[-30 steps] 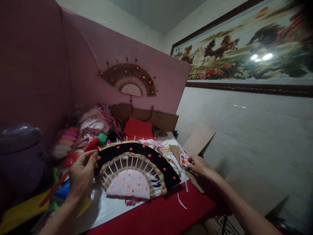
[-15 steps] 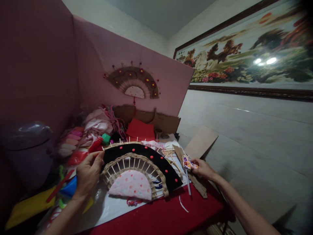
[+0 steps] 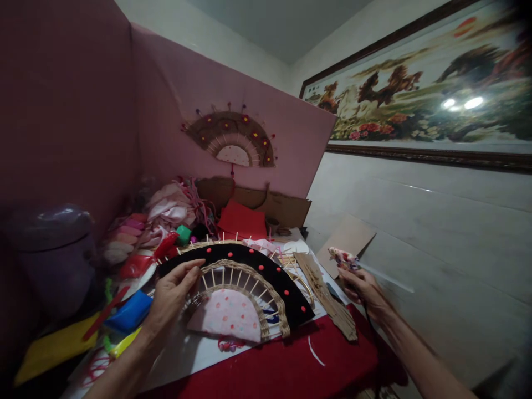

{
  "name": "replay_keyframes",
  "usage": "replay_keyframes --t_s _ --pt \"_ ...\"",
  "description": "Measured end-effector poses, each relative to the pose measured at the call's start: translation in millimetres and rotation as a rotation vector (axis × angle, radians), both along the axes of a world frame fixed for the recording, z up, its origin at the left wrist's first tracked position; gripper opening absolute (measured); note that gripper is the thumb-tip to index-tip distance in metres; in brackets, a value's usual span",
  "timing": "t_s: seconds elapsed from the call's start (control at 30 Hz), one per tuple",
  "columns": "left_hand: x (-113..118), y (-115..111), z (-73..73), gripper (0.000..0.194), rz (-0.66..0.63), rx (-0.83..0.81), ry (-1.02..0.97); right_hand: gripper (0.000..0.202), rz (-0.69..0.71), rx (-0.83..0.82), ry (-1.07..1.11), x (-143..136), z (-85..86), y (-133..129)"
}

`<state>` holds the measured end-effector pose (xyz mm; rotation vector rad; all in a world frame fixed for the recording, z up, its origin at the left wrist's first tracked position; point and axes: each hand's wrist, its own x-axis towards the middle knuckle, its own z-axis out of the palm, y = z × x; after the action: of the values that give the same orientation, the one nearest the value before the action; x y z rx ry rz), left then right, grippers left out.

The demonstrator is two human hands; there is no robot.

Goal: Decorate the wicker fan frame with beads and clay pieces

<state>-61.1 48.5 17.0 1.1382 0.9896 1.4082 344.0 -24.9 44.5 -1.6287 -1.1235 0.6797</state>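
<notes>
A woven fan (image 3: 291,288) stands tilted in front of me, with a black band dotted in red, a wicker ring with thin sticks, and a pink spotted half-round centre. My left hand (image 3: 174,288) is at the fan's left side, thumb and forefinger closed on the black band; the fingers behind are hidden. Away to the right, my right hand (image 3: 361,288) grips a flower-patterned hot glue gun (image 3: 344,258). A pale translucent glue stick (image 3: 394,280), blurred, juts from it, and a dark cord hangs below.
A strip of torn cardboard (image 3: 326,296) lies right of the fan on the red tablecloth (image 3: 257,374). Blue and yellow packets (image 3: 128,311), red card (image 3: 243,220) and pink cloth (image 3: 170,205) crowd the left and back. Another fan (image 3: 233,138) hangs on the pink board.
My right hand has lifted the glue gun up and right, away from the torn cardboard, and turned it. My left hand has shifted right along the black band.
</notes>
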Motion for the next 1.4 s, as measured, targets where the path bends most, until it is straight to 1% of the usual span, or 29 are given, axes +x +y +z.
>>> replay_keyframes --t_s 0.07,0.13,0.17,0.23,0.3,0.37,0.43,0.5,0.57,0.6,0.63,0.67,0.7,0.73,0.8,0.83,0.9,0.93,1.0,1.07,1.13,1.23,1.4 --pt "3 -3 -0.2 0.052 -0.062 -0.016 -0.024 0.034 -0.034 0.043 -0.169 -3 1.6 -1" --pt "5 -5 0.1 0.051 -0.079 -0.026 -0.013 0.036 -0.053 0.044 -0.405 -4 -0.1 1" --pt "5 -6 0.4 0.049 -0.078 -0.032 0.003 0.036 -0.046 0.015 -0.509 -3 -2.7 3" --pt "4 -8 1.1 0.043 -0.078 -0.041 0.047 0.035 0.011 -0.075 -0.649 -1 -10.6 7" --pt "4 -9 1.7 0.042 -0.08 -0.044 0.06 0.036 0.08 -0.126 -0.71 1 -20.2 12" --pt "4 -10 2.5 0.043 -0.079 -0.041 0.043 0.039 0.164 -0.135 -0.734 5 -28.2 16" --pt "5 -11 4.0 0.043 -0.079 -0.035 0.029 0.04 0.255 -0.152 -0.759 10 -31.6 18" --pt "6 -12 5.8 0.043 -0.088 -0.028 0.018 0.041 0.304 -0.205 -0.814 14 -28.0 18" --pt "7 -13 7.3 0.043 -0.116 -0.025 -0.004 0.04 0.265 -0.239 -0.933 10 -17.1 16" --pt "8 -14 7.6 0.042 -0.136 -0.026 -0.014 0.037 0.216 -0.225 -1.013 3 -9.4 14" --pt "10 -15 7.3 0.04 -0.167 -0.031 -0.017 0.034 0.148 -0.166 -1.098 -7 -0.8 11" --pt "11 -15 6.5 0.038 -0.206 -0.044 -0.015 0.031 0.108 -0.091 -1.151 -22 8.0 7" --pt "12 -16 5.2 0.036 -0.256 -0.068 -0.006 0.026 0.097 -0.004 -1.145 -41 16.1 3" --pt "14 -18 3.7 0.034 -0.315 -0.1 0.006 0.022 0.128 0.087 -1.081 -63 22.8 -2" --pt "18 -21 0.9 0.032 -0.446 -0.163 0.014 0.018 0.339 0.224 -0.898 -111 30.2 -11" --pt "19 -24 -0.1 0.031 -0.507 -0.186 0.006 0.018 0.431 0.27 -0.829 -134 30.5 -15" --pt "22 -28 -0.7 0.028 -0.61 -0.204 -0.046 0.016 0.538 0.343 -0.759 -175 25.3 -19" --pt "22 -30 -0.6 0.027 -0.648 -0.207 -0.087 0.016 0.571 0.375 -0.746 -191 20.9 -20" --pt "23 -32 -0.7 0.028 -0.689 -0.211 -0.167 0.021 0.595 0.398 -0.709 -213 11.1 -18" --pt "22 -31 -2.0 0.03 -0.7 -0.213 -0.211 0.023 0.598 0.413 -0.671 -224 3.0 -14" --pt "22 -30 -4.0 0.028 -0.7 -0.211 -0.218 0.018 0.582 0.427 -0.648 -229 -2.2 -10" --pt "23 -30 -4.7 0.027 -0.688 -0.206 -0.236 0.013 0.546 0.42 -0.636 -229 -6.2 -7" --pt "28 -34 0.4 0.03 -0.684 -0.196 -0.229 0.016 0.529 0.414 -0.619 -227 -9.6 -6"
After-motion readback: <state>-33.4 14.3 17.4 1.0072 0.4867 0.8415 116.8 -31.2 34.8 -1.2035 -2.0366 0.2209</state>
